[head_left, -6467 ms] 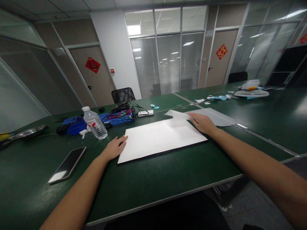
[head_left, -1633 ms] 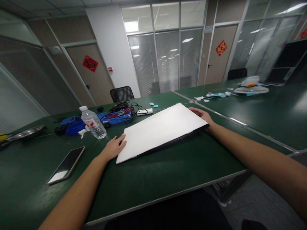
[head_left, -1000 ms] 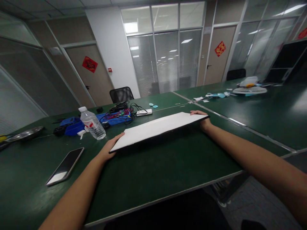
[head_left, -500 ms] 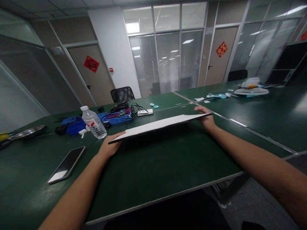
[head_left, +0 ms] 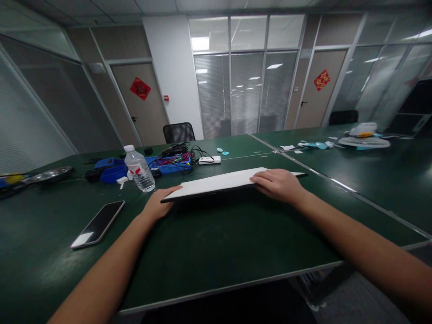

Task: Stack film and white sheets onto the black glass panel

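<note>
A thin flat board (head_left: 216, 182) with a white upper face and a dark edge is held low over the green table, tilted so that I see it almost edge-on. My left hand (head_left: 161, 201) is closed on its left end, fingertips on the white face and the rest of the fingers hidden underneath. Across the right part of the white face lies my right hand (head_left: 278, 184), its fingers stretched toward the left and its thumb out of sight. The board's dark right corner sticks out beyond that hand.
A smartphone (head_left: 98, 225) and a water bottle (head_left: 141, 173) are to the left. Behind are blue trays (head_left: 168, 167) with tangled wires, and a white power strip (head_left: 209, 159). A white fan (head_left: 364, 141) is at the far right. The table's near edge (head_left: 229, 288) runs before me.
My right hand has left the board's right end and moved inward onto the white face. The left hand keeps its hold. The camera view has shifted slightly.
</note>
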